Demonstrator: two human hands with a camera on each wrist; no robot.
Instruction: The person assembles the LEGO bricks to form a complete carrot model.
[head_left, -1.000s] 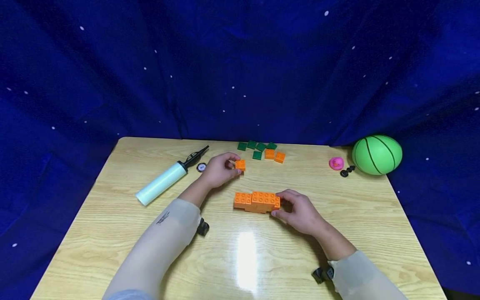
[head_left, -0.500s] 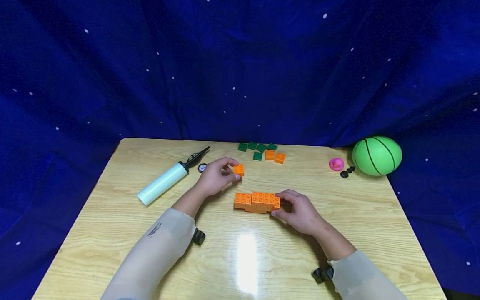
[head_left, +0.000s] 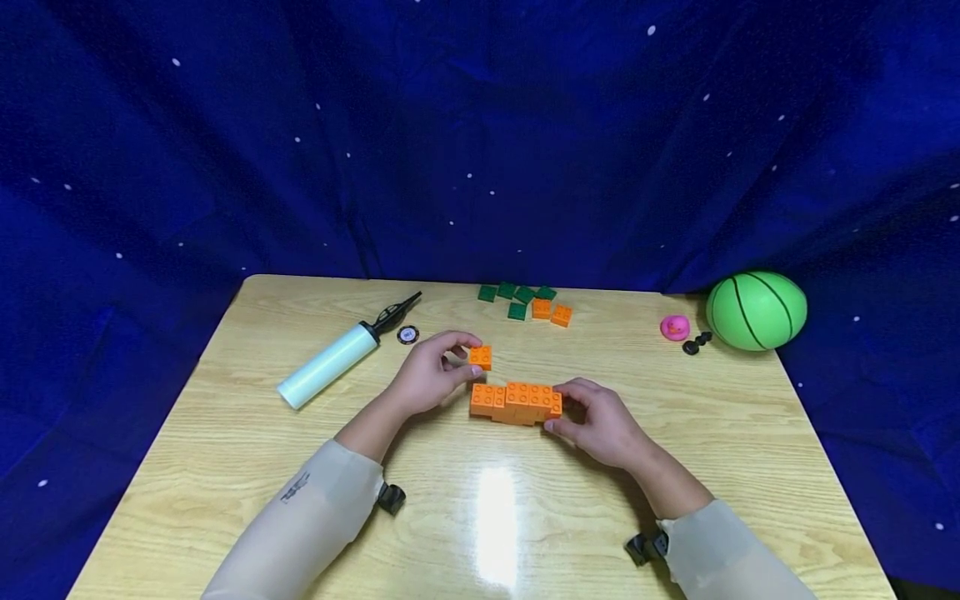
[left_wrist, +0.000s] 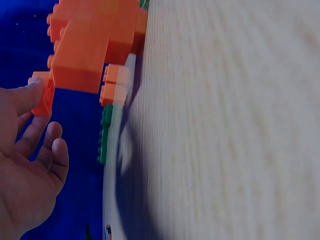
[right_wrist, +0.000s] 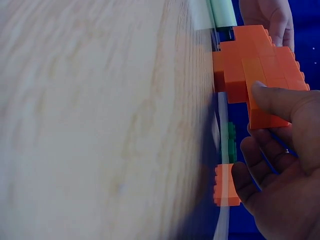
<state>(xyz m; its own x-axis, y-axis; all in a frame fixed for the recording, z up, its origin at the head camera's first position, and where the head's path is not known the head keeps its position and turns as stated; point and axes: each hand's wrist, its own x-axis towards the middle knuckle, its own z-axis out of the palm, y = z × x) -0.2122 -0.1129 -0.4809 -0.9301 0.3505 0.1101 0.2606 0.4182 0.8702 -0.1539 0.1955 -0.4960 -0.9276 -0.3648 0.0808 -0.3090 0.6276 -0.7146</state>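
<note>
My left hand pinches a small orange building brick between thumb and index finger, just behind the left end of an orange brick structure. In the left wrist view the same brick is held off the table, studs partly hidden by the thumb. The structure is built of several orange bricks in stepped layers, studs up. At its right end my right hand grips it with the thumb in front and fingers behind. The right wrist view shows that thumb pressed on the structure's side.
Several green bricks and two loose orange bricks lie at the table's back edge. On the left are a hand pump and a poker chip. A pink rubber duck, a small black object and a green ball sit back right.
My left hand has brought the small orange brick toward me, from the back of the table to close behind the structure. My right hand and the structure have stayed in place.
</note>
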